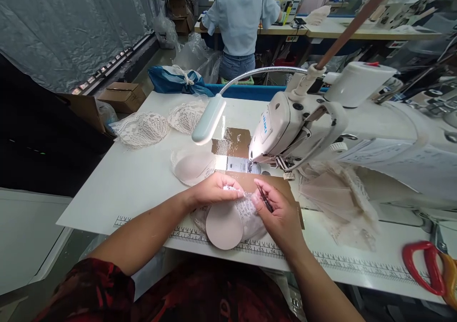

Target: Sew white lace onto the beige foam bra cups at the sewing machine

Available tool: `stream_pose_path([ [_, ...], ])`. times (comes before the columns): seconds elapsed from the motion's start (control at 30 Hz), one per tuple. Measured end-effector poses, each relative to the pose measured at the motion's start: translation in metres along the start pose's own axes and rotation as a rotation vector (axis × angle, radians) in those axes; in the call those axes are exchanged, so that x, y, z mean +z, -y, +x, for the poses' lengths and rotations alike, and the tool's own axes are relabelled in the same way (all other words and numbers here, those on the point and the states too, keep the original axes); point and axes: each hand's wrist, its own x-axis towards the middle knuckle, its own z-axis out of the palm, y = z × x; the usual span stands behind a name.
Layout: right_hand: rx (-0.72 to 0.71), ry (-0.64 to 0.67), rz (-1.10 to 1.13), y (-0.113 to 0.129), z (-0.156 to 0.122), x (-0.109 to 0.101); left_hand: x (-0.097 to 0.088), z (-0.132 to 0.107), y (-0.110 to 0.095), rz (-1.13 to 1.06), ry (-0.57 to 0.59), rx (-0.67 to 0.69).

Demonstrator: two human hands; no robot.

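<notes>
My left hand (223,188) pinches the upper edge of a white lace bra cup (246,212) between thumb and fingers. A smooth beige pad (224,226) faces up on this piece, close to the table's front edge. Just right of it, my right hand (274,207) has its thumb and fingertips at the same lace edge. Against its palm it grips a small dark metal tool (264,197), slim like thread snips or tweezers; which of these I cannot tell. Another padded lace cup (194,166) lies beyond my left wrist.
A sewing machine (285,126) stands at the right, its lamp (209,119) arching over the table. Two lace cups (143,129) rest at the far left. Lace pieces (335,198) lie under the machine arm. Scissors (424,267) sit at right. Another person (241,22) works beyond.
</notes>
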Motion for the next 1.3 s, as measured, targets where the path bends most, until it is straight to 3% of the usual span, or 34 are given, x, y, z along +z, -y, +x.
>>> stream_pose_path([
  [0.1, -0.135, -0.102, -0.127, -0.002, -0.001, -0.004, -0.001, -0.001, -0.002, -0.028, -0.084, -0.017],
  [0.3, -0.368, -0.087, -0.257, 0.001, -0.003, 0.001, -0.003, 0.001, 0.0, -0.058, -0.092, -0.007],
  [0.53, -0.355, -0.082, -0.34, 0.0, -0.003, 0.005, -0.006, 0.0, 0.003, 0.139, 0.001, 0.053],
  [0.77, -0.318, -0.094, -0.288, 0.005, -0.002, 0.003, -0.006, -0.001, 0.003, 0.239, -0.045, -0.013],
  [1.07, -0.284, -0.074, -0.302, 0.005, -0.002, 0.006, -0.005, -0.004, -0.001, -0.071, -0.037, -0.088],
  [1.3, -0.421, -0.067, -0.371, 0.005, -0.002, 0.012, 0.0, -0.002, 0.005, -0.007, 0.064, -0.044],
])
